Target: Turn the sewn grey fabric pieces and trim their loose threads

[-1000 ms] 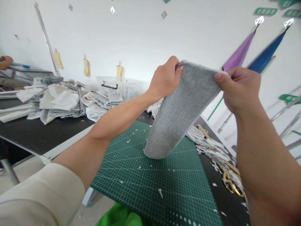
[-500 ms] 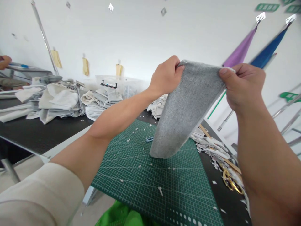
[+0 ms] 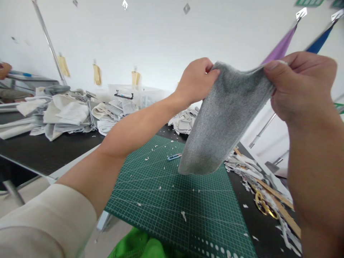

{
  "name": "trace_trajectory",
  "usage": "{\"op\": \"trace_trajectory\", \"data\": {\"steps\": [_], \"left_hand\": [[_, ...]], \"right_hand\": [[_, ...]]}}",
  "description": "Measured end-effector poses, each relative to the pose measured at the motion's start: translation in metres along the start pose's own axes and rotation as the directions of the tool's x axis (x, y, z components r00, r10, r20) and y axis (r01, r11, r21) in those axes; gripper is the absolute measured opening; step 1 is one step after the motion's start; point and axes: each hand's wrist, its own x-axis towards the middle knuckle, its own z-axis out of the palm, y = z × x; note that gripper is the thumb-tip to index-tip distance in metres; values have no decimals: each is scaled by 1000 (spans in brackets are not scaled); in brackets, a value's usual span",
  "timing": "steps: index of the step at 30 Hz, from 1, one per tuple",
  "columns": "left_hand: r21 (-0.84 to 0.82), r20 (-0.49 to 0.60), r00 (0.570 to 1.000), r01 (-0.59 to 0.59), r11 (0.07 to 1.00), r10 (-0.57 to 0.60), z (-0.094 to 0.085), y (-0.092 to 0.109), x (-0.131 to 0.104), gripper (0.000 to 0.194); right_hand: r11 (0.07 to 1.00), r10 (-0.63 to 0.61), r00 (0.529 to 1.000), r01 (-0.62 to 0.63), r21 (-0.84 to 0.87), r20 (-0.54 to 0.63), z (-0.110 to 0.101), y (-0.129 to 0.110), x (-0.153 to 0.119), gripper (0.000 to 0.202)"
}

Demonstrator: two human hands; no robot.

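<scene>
A grey piece of fuzzy fabric (image 3: 227,118) hangs in the air between my two hands. My left hand (image 3: 199,79) pinches its upper left corner, and my right hand (image 3: 303,84) grips the upper right corner between thumb and fingers. The top edge sags a little between them, while the rounded lower end hangs over the green cutting mat (image 3: 172,193). Beside that lower end, a light blue utility knife (image 3: 174,157) lies on the mat. White scraps are scattered across the mat.
Piles of grey and cream fabric (image 3: 67,113) lie on the black table to the left. Gold-handled scissors (image 3: 264,206), wooden strips (image 3: 285,215) and fabric offcuts lie along the right. A clear plastic box (image 3: 139,95) stands by the wall. Another person's hand (image 3: 4,70) shows at far left.
Both hands have moved right and slightly up with the grey fabric, the right hand farther. The fabric's top edge now dips, and more of the utility knife shows.
</scene>
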Motion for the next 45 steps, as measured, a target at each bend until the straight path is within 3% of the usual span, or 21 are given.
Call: {"op": "trace_trajectory", "data": {"steps": [3,7,12,17,20,25,28,30,35,37,40,43,45], "left_hand": [[-76,33,998,49,996,-47,-3,7,1,27],[-157,130,975,199,967,-179,6,-4,1,24],[-123,215,940,297,947,-267,39,-36,-4,21],[22,257,930,268,963,-264,77,-74,-22,22],[109,292,925,220,969,-242,86,-90,-39,17],[92,389,917,64,994,-95,79,-100,-73,13],[26,490,872,-19,999,4,66,-101,-98,14],[8,572,818,-82,997,63,59,-101,-117,17],[50,784,599,-321,946,161,54,-106,-168,23],[55,824,545,-348,936,154,59,-108,-182,24],[82,840,535,-295,952,94,69,-110,-188,24],[95,817,576,-187,978,31,81,-113,-178,23],[92,837,546,-112,989,-16,91,-119,-166,20]], "right_hand": [[994,22,999,-18,104,-36,-3,-1,6,28],[977,155,987,-146,153,-50,-3,20,6,28],[923,376,926,-375,83,1,5,65,-15,26],[826,557,828,-547,-133,55,18,105,-52,27],[809,574,814,-548,-214,88,19,119,-74,29],[881,444,837,-344,-324,320,8,112,-109,28],[882,416,792,-233,-408,447,0,94,-133,27],[897,374,747,-141,-420,549,-2,82,-152,26],[960,234,579,-10,-280,781,3,66,-203,18],[966,223,537,-9,-258,814,8,68,-219,17],[954,280,528,-64,-291,802,14,77,-232,18],[912,404,540,-173,-372,738,18,92,-232,24],[876,481,503,-239,-419,718,20,105,-227,28]]}}
